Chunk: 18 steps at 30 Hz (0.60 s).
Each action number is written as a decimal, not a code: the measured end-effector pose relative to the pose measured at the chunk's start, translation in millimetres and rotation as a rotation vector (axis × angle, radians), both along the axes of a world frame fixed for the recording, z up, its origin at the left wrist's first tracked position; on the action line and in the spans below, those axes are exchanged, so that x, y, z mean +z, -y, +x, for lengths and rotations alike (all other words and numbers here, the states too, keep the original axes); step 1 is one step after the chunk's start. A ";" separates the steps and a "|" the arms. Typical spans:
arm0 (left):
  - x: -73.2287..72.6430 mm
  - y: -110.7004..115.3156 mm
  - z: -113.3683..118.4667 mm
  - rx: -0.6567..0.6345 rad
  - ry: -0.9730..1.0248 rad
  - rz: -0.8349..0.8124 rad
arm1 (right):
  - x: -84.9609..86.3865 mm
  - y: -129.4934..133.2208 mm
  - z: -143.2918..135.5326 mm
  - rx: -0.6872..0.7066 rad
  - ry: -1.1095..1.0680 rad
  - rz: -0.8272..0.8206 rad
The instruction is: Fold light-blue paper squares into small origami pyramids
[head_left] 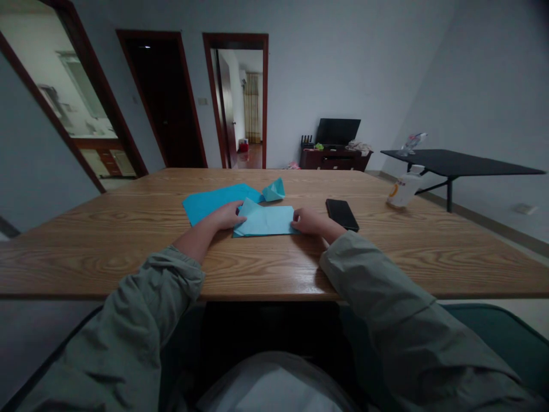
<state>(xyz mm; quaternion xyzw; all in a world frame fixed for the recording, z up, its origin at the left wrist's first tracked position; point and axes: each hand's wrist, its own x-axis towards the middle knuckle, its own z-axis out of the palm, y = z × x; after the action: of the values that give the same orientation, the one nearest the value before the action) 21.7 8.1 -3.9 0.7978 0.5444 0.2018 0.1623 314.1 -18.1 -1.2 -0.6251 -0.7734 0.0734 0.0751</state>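
Note:
A light blue sheet of paper (270,220), folded into a wide strip with a raised point at its upper left, lies on the wooden table in front of me. At its left end, my left hand (227,216) pinches the edge between thumb and fingers. The right end is gripped by my right hand (309,221), its fingers curled in. Behind my left hand lies brighter blue paper (214,200), flat on the table. A small folded paper shape (273,190) stands just beyond the folded sheet.
A black phone (342,214) lies right of my right hand. Farther right stands a whitish container (404,190) with an orange mark. The wooden table's (266,280) front edge runs close to me. A black folding table (458,163) is beyond at the right.

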 end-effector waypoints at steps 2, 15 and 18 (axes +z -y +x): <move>1.7 3.7 2.8 -0.009 -0.047 0.051 | 0.1 0.6 -0.8 0.004 0.003 -0.008; -4.9 25.5 40.4 -0.342 -0.323 0.107 | 1.4 1.9 -4.6 0.002 0.030 -0.007; -5.9 29.6 47.0 -0.331 -0.411 0.071 | -0.2 -0.1 -4.5 0.006 0.032 -0.004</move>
<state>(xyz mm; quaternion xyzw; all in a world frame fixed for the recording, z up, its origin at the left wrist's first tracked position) 68.7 -21.6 -9.8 0.9054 0.4207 0.0251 0.0512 309.6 -18.1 -1.4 -0.6241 -0.7762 0.0651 0.0611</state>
